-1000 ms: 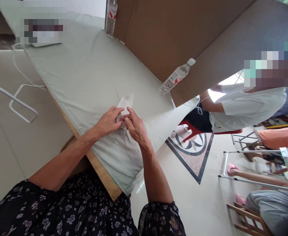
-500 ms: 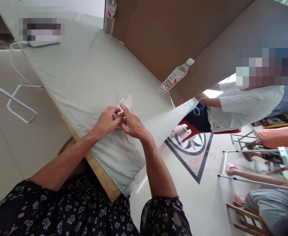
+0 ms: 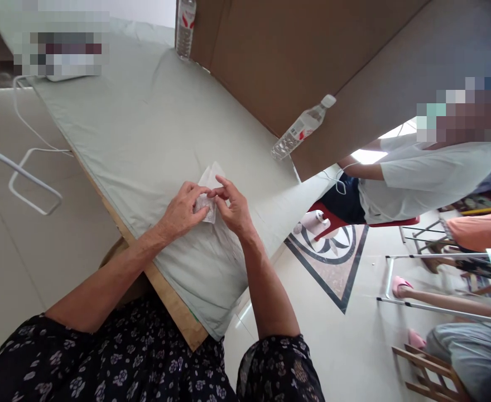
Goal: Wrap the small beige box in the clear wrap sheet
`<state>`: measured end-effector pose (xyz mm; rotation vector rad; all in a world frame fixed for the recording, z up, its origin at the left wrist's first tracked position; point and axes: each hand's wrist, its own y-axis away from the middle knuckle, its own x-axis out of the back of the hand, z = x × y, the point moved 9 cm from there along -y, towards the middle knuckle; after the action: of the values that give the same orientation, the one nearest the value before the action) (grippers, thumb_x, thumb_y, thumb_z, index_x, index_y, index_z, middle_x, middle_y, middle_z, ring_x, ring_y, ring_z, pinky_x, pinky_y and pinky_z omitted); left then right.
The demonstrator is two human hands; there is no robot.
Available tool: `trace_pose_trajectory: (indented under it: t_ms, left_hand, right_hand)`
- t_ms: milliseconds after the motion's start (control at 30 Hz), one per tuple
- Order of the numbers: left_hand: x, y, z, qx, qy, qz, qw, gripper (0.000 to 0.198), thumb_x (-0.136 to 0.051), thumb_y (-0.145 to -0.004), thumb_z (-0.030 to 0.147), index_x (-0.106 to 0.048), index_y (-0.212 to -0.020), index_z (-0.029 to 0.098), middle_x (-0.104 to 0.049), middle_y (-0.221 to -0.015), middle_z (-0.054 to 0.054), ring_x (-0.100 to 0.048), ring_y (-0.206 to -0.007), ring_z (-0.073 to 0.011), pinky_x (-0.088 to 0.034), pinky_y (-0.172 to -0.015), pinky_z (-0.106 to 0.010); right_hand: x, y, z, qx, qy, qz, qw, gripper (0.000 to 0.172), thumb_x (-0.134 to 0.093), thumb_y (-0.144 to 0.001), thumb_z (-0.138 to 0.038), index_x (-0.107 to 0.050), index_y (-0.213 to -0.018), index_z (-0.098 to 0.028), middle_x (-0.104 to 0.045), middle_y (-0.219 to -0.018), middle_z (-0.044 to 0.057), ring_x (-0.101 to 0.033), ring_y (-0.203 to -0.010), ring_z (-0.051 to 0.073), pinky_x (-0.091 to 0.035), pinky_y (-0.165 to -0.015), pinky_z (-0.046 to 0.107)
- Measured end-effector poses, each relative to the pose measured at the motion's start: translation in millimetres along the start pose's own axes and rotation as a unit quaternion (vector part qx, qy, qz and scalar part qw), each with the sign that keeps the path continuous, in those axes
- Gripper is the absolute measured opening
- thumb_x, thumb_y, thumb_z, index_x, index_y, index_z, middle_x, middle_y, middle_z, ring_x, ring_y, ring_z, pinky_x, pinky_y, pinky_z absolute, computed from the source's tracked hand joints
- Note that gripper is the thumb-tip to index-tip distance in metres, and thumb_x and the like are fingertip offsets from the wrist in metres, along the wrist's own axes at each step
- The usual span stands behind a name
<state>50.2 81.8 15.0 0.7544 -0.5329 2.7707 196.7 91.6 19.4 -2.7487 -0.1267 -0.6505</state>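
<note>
A thin whitish crumpled piece (image 3: 205,210), tissue or filmy plastic, lies in front of me on the cloth-covered table; I cannot tell which material. My left hand (image 3: 186,207) curls around its left side, thumb on the lower part and index finger along the top. Close by on the right is my right hand (image 3: 234,209), its fingers parted and thumb held away from the index finger. The index fingertips of both hands meet above the piece. Its pointed upper end sticks out beyond my fingers, and part of it is hidden behind them.
Brown cardboard panels (image 3: 266,67) stand on the pale tablecloth (image 3: 115,117). One plastic bottle (image 3: 304,128) leans by the panel's near corner; another bottle (image 3: 186,30) stands farther back. A person in a white shirt (image 3: 438,178) sits to the right. White cables (image 3: 40,149) hang at left.
My right hand's fingers have spread and shifted slightly right, away from the left hand's. More of the whitish piece now shows between the hands. The view has moved a little.
</note>
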Motion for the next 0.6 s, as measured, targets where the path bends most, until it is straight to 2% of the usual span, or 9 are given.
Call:
trace_pose_trajectory:
  t_ms: [67,133,200,267,333,433,600]
  left_hand:
    - [-1.0,1,1,-0.008,-0.001,-0.002,1.0,0.038,-0.062,-0.088,0.023,-0.068,-0.125,0.02,-0.06,-0.119,-0.007,-0.053,-0.072,-0.0105,-0.054,-0.078,-0.03]
    - [-2.1,1,0,-0.01,-0.003,-0.005,1.0,0.037,-0.062,-0.088,0.023,-0.069,-0.124,0.02,-0.059,-0.12,-0.007,-0.053,-0.071,-0.0099,-0.053,-0.075,-0.029]
    - [-2.9,1,0,-0.014,-0.006,-0.005,1.0,0.037,-0.062,-0.088,0.023,-0.069,-0.124,0.02,-0.058,-0.121,-0.008,-0.053,-0.071,-0.0097,-0.053,-0.075,-0.029]
    - [-3.8,2,1,-0.022,-0.006,-0.006,1.0,0.037,-0.061,-0.088,0.023,-0.069,-0.124,0.02,-0.058,-0.121,-0.008,-0.052,-0.071,-0.0096,-0.053,-0.074,-0.029]
    - [-5.0,2,1,-0.028,0.001,-0.01,1.0,0.036,-0.061,-0.089,0.022,-0.069,-0.123,0.02,-0.058,-0.122,-0.008,-0.051,-0.068,-0.0088,-0.053,-0.073,-0.029]
    - [-6.3,2,-1,-0.027,0.008,-0.024,0.999,0.036,-0.061,-0.089,0.022,-0.069,-0.123,0.021,-0.057,-0.123,-0.008,-0.049,-0.065,-0.008,-0.054,-0.071,-0.028]
    - [-7.7,0,4,-0.052,-0.022,-0.054,0.997,0.04,-0.06,-0.089,0.021,-0.07,-0.128,0.023,-0.057,-0.132,-0.01,-0.056,-0.076,-0.012,-0.057,-0.077,-0.031]
  right_hand:
    - [13,0,9,-0.034,-0.023,0.049,0.998,0.049,-0.061,-0.086,-0.02,-0.061,-0.135,-0.022,-0.078,-0.1,0.002,-0.07,-0.089,0.014,-0.056,-0.088,0.033]
    - [25,5,30,-0.124,-0.052,0.084,0.987,0.045,-0.065,-0.085,-0.027,-0.062,-0.129,-0.02,-0.078,-0.098,0.004,-0.07,-0.078,0.014,-0.057,-0.073,0.03]
    - [29,12,53,-0.232,-0.08,0.088,0.965,0.047,-0.069,-0.083,-0.031,-0.061,-0.127,-0.016,-0.077,-0.093,0.005,-0.068,-0.066,0.014,-0.053,-0.055,0.026]
    - [26,14,67,-0.294,-0.106,0.082,0.946,0.052,-0.073,-0.081,-0.031,-0.059,-0.128,-0.013,-0.076,-0.089,0.006,-0.067,-0.06,0.015,-0.046,-0.044,0.024]
    - [21,6,72,-0.3,-0.125,0.074,0.943,0.053,-0.077,-0.079,-0.033,-0.059,-0.125,-0.013,-0.073,-0.08,0.003,-0.065,-0.056,0.015,-0.042,-0.04,0.022]
    - [9,-15,74,-0.275,-0.141,0.045,0.95,0.044,-0.081,-0.074,-0.039,-0.063,-0.108,-0.018,-0.066,-0.067,-0.004,-0.054,-0.049,0.01,-0.036,-0.039,0.02]
    - [2,-38,77,-0.244,-0.128,0.036,0.961,0.03,-0.079,-0.068,-0.04,-0.059,-0.08,-0.021,-0.057,-0.062,-0.006,-0.045,-0.049,0.008,-0.033,-0.043,0.022]
